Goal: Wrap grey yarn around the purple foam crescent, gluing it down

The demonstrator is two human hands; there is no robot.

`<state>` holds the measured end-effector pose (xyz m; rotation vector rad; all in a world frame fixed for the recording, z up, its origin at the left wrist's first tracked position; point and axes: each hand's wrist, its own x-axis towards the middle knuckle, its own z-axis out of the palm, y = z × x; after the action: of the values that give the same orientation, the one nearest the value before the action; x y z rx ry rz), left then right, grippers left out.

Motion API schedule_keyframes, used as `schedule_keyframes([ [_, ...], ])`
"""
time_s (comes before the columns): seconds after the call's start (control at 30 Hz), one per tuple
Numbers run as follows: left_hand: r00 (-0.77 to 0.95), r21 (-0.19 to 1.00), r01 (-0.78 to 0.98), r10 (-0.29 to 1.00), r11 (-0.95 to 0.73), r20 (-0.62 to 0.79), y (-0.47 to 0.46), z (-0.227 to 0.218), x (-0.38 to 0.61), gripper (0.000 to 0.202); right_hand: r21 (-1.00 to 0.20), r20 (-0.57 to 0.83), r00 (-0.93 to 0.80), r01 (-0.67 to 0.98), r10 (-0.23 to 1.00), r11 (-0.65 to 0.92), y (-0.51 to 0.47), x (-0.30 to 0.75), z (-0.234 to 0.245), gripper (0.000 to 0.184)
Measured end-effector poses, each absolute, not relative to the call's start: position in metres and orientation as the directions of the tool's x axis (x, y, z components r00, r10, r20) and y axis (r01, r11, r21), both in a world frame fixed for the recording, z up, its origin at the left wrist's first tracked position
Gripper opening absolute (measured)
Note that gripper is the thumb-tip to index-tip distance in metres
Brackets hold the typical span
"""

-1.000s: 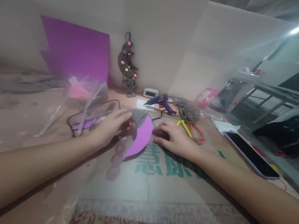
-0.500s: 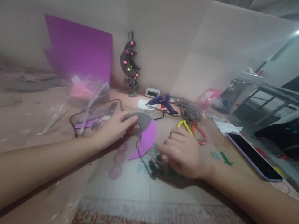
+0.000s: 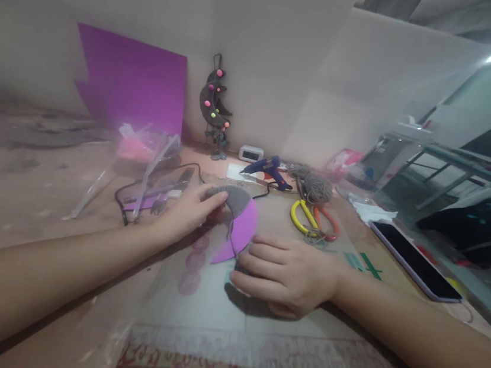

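Observation:
A purple card crescent point(image 3: 246, 224) lies on the work surface, its upper part wrapped in grey yarn point(image 3: 239, 197). My left hand point(image 3: 197, 209) pinches the wrapped end between thumb and fingers; the fingertips underneath are hidden. From the wrapping, a loose grey strand point(image 3: 233, 242) runs down across the crescent's inner curve to my right hand point(image 3: 286, 272). That hand is closed on the strand, its fingers curled beside the crescent's lower right edge, low over the surface.
Behind my right hand lie yellow and orange looped handles point(image 3: 304, 218), a yarn ball point(image 3: 317, 189) and a blue glue gun point(image 3: 268, 166). A phone point(image 3: 415, 260) rests at right. A decorated grey moon point(image 3: 208, 103) and purple card point(image 3: 136, 84) stand against the wall.
My right hand has moved down and left, closer to the crescent's lower part, uncovering the yellow and orange handles. My left hand keeps its hold on the wrapped end.

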<state>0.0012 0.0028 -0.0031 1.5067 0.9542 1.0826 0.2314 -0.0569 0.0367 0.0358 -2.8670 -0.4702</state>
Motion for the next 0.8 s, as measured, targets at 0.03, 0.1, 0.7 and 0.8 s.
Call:
schedule_keyframes([
  [0.03,0.283,0.981,0.051,0.945,-0.188,0.166,0.003,-0.003,0.001,0.028,0.314,0.201,-0.978,0.018,-0.048,0.949,-0.059,0.230,0.037,0.043],
  [0.1,0.278,0.977,0.062,0.944,-0.202,0.178,0.003,-0.004,0.001,0.028,0.287,0.200,-0.980,0.048,-0.010,0.957,-0.060,0.227,0.036,0.045],
  [0.7,0.268,0.986,0.032,0.952,-0.164,0.149,0.000,-0.003,0.002,0.027,0.054,0.252,-0.932,0.284,0.262,0.957,-0.072,0.218,0.042,0.034],
  [0.8,0.310,0.973,0.082,0.933,-0.215,0.180,0.000,0.000,0.001,0.025,0.146,0.381,-0.903,0.271,0.198,0.952,-0.075,0.221,0.046,0.027],
])
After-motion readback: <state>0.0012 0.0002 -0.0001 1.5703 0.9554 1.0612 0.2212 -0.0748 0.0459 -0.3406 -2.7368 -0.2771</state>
